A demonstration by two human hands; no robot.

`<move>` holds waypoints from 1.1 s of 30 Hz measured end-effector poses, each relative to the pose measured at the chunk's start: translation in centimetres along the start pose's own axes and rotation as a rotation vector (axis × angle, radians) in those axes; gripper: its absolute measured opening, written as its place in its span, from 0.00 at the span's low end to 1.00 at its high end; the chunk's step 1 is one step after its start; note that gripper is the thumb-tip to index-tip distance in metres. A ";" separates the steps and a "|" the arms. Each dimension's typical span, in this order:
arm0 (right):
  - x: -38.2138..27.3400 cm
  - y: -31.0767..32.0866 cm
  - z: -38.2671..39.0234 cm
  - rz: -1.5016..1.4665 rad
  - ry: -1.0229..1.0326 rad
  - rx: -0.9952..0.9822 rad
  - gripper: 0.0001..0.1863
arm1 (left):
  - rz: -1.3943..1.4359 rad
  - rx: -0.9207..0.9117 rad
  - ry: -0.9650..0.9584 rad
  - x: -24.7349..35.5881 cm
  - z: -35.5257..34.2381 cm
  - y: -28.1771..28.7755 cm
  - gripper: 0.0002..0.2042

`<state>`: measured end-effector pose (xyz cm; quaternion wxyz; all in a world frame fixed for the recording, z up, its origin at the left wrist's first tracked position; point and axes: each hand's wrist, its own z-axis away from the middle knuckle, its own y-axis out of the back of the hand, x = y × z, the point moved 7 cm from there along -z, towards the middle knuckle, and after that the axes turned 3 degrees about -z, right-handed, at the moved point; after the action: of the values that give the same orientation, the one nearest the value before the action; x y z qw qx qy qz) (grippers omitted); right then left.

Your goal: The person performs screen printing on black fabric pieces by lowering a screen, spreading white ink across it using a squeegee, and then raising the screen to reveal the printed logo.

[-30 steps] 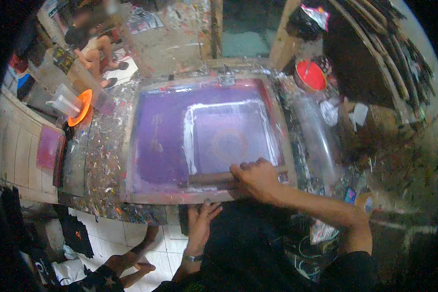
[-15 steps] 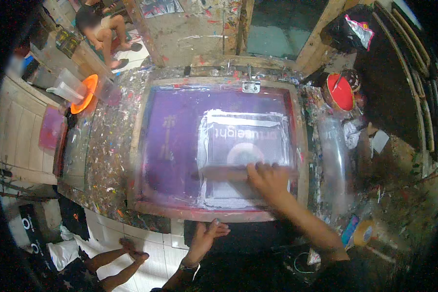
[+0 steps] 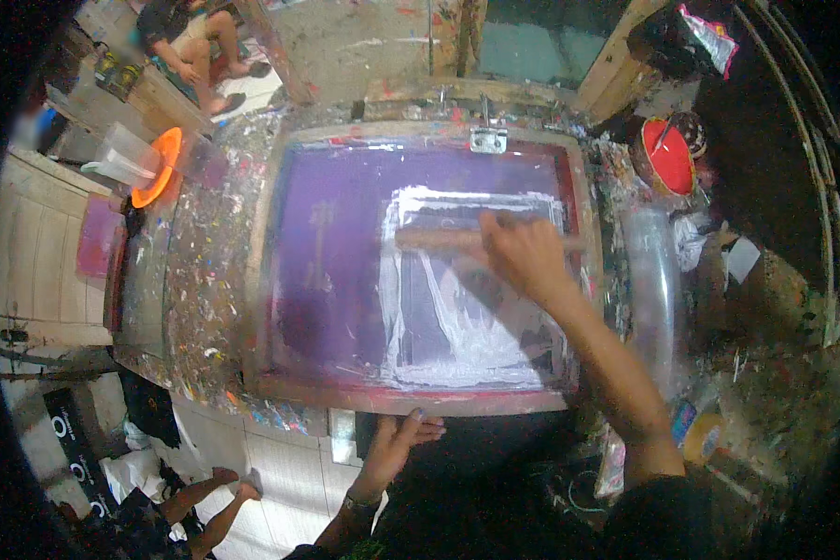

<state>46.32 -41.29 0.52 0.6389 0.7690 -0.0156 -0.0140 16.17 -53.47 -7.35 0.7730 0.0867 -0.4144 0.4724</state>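
Brown squeegee (image 3: 443,240) seems light, stiff: your right hand (image 3: 526,252) suitably grasps near its middle; your left hand (image 3: 392,450) is unclenched.

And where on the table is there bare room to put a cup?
Left of the screen-printing frame, nearer you than the orange plate, the paint-spattered tabletop has room. Right of the frame is crowded: clear plastic cylinder, red-filled bowl.
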 end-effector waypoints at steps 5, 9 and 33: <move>-6.8 2.4 10.9 -0.088 0.044 -0.023 0.15 | 0.023 -0.029 0.040 -0.6 -0.3 0.4 0.17; -10.6 3.2 16.0 -0.156 0.048 -0.188 0.19 | 0.081 0.002 -0.041 -1.0 -0.5 0.9 0.15; -0.9 36.7 -5.0 -0.018 -0.171 0.350 0.39 | -1.201 0.568 -1.119 27.3 -15.1 1.0 0.18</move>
<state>45.41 -43.09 37.52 0.4918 0.8644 -0.0651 -0.0824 29.52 -27.01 2.41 0.5234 0.6999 -0.4842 -0.0420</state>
